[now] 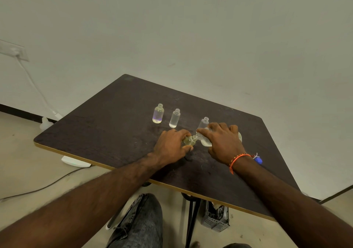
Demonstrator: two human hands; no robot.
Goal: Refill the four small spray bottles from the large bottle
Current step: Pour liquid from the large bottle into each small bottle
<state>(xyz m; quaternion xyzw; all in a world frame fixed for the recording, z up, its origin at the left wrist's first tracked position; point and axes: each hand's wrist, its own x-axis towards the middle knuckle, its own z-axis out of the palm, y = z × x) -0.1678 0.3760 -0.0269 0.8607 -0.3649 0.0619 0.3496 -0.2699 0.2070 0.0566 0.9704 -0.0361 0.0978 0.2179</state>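
Note:
My left hand (172,146) grips a small clear bottle (189,140) holding yellowish liquid, low over the dark table (118,114). My right hand (222,140) holds the large clear bottle (206,141) tipped on its side, its neck touching the small bottle's mouth. Three other small bottles stand uncapped behind the hands: one with purple tint and a little liquid (158,113), a clear one (175,118), and another (203,123) partly hidden by my right fingers.
A blue and white spray cap (257,159) lies on the table right of my right wrist. The wall runs close behind the table. A white cable and adapter (45,122) sit on the floor at left; a grey crate (215,217) stands under the table.

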